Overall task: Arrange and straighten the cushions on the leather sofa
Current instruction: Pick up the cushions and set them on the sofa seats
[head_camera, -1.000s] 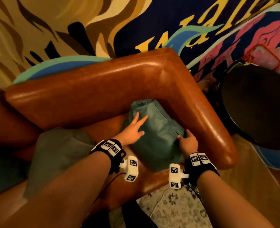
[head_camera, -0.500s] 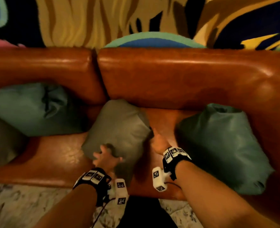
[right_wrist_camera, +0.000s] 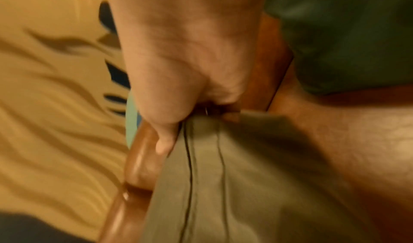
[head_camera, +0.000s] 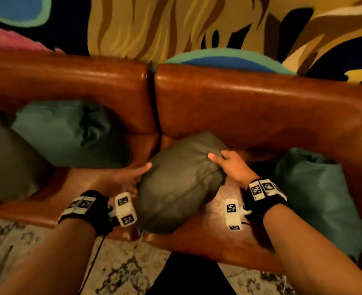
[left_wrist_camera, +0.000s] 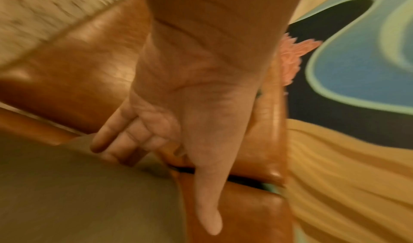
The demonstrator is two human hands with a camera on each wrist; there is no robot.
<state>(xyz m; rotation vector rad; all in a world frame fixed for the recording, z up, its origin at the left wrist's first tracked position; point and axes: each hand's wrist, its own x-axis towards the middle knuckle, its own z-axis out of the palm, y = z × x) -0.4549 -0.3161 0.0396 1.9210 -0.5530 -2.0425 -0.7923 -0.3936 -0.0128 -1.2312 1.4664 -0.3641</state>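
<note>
An olive-grey cushion [head_camera: 180,188] stands tilted on the brown leather sofa's seat [head_camera: 209,235], just right of the gap between the backrests. My left hand [head_camera: 129,179] lies against its left side with the thumb stretched along the edge and the fingers straight [left_wrist_camera: 107,140] on the fabric [left_wrist_camera: 78,202]. My right hand [head_camera: 229,165] grips the cushion's upper right corner; the thumb [right_wrist_camera: 165,140] presses by the seam and the other fingers curl behind the fabric [right_wrist_camera: 223,193].
A teal cushion [head_camera: 69,133] leans on the left backrest [head_camera: 69,81], with another olive cushion [head_camera: 5,158] at the far left. A second teal cushion [head_camera: 316,199] fills the right corner. A patterned rug [head_camera: 122,271] lies in front; a painted wall [head_camera: 175,24] stands behind.
A second ago both hands were on the teal cushion in the right corner. They moved left to the olive cushion, which has since been tipped up, my right hand shifting to its top corner.
</note>
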